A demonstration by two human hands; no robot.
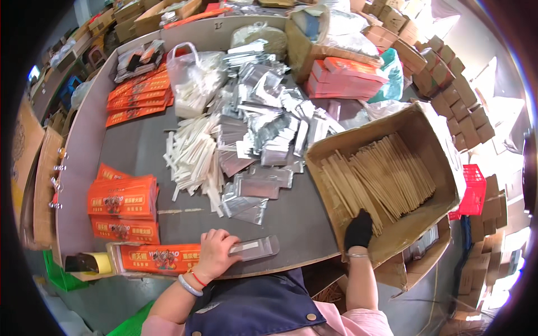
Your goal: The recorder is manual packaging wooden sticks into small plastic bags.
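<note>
My bare left hand point(216, 250) is closed on the end of a clear plastic sleeve point(256, 249) with a small white strip in it, at the table's near edge. Under and beside that hand lies an orange printed packet point(147, 258), set in a low cardboard holder. My right hand point(358, 231), in a black glove, reaches over the near wall of a cardboard box point(324, 208). Its fingertips are at the ends of thin wooden sticks point(392, 176) lying in rows in the box. The dark glove hides whether those fingers grip any.
Mid-table lie a pile of white strips point(193, 151) and a heap of clear sleeves with silvery contents point(269, 112). Orange packet stacks point(123, 196) stand at the left, more point(347, 78) at the back right. A yellow tape roll point(101, 262) sits near left. A raised board point(213, 27) borders the back.
</note>
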